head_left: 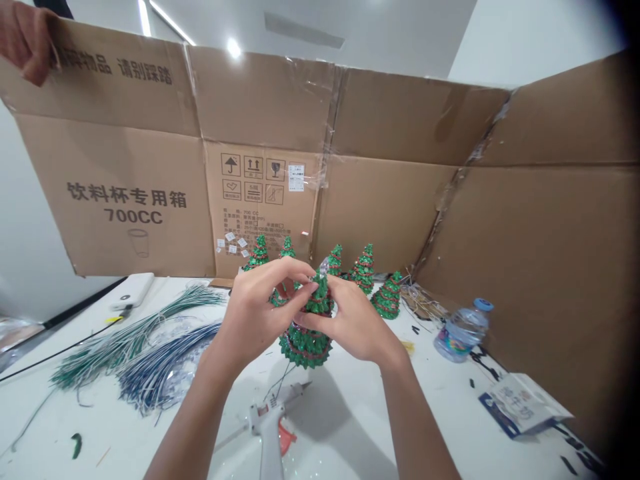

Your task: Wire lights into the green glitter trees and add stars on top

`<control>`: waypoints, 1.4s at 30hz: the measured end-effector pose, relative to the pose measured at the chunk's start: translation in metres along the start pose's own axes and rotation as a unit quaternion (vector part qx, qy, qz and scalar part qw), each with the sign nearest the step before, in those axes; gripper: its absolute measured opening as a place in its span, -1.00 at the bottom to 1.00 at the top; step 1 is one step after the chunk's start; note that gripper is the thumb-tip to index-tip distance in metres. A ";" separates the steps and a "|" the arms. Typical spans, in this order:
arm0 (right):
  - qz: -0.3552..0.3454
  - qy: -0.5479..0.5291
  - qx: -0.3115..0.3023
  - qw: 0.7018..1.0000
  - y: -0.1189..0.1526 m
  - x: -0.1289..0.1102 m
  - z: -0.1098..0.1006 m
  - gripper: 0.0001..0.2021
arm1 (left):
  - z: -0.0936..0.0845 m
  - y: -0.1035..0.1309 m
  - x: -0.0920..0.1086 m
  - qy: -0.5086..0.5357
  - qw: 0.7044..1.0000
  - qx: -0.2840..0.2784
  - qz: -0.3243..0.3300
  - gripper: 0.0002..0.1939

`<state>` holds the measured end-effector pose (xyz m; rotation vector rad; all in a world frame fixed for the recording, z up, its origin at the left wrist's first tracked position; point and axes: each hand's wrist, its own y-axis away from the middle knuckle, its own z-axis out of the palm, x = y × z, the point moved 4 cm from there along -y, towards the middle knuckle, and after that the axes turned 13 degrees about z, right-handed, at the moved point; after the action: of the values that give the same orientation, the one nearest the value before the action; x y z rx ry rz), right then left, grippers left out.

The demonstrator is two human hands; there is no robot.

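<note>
The tree [306, 347] is standing roughly upright between the fingers [299, 300], the left hand [263, 303] pinching near its tip, the right hand [353, 320] gripping its side slightly lower.

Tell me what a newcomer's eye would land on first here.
Probably the glittering green tree at the centre, with the left hand and right hand at its upper part. Behind it, tall brown cardboard rises, with more green trees standing before it. Below the hands lies a white glue gun with a red trigger, while green wires spread to the left.
</note>
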<state>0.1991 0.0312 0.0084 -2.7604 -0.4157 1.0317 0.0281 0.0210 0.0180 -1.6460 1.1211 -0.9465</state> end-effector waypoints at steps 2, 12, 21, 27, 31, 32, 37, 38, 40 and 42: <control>0.006 0.001 0.003 1.000 0.000 0.001 0.000 -0.82 | 0.001 0.000 -0.001 -0.008 1.000 -0.007 0.012 -0.81; 0.010 0.017 0.012 1.000 -0.001 0.003 0.001 -0.82 | 0.001 0.001 0.000 -0.019 0.998 -0.011 0.061 -0.84; 0.019 0.029 0.012 0.999 -0.003 0.006 0.000 -0.81 | 0.002 0.001 -0.001 -0.027 0.994 -0.041 0.099 -0.82; 0.024 0.037 0.019 0.999 -0.004 0.007 0.001 -0.79 | 0.004 0.003 -0.001 -0.113 0.983 -0.075 0.126 -0.82; 0.036 0.028 0.027 0.999 -0.004 0.008 0.002 -0.79 | 0.005 0.003 -0.001 -0.144 0.978 -0.072 0.135 -0.89; 0.036 0.028 0.026 0.999 -0.005 0.008 0.002 -0.79 | 0.004 0.003 -0.001 -0.145 0.978 -0.069 0.134 -0.91; 0.030 0.034 0.020 0.999 -0.004 0.007 0.002 -0.79 | 0.002 0.003 -0.003 -0.146 0.980 -0.064 0.120 -0.93; 0.031 0.034 0.020 0.999 -0.004 0.007 0.002 -0.79 | 0.001 0.004 -0.004 -0.147 0.980 -0.065 0.118 -0.93; 0.038 0.037 0.022 0.998 -0.003 0.006 0.001 -0.79 | 0.002 0.004 -0.005 -0.150 0.979 -0.069 0.116 -0.93; 0.047 0.040 0.023 0.998 -0.003 0.006 0.001 -0.79 | 0.004 0.005 -0.005 -0.153 0.978 -0.080 0.119 -0.93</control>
<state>0.2023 0.0361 0.0049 -2.7920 -0.2503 0.9359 0.0285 0.0262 0.0118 -1.6716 1.1691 -0.4414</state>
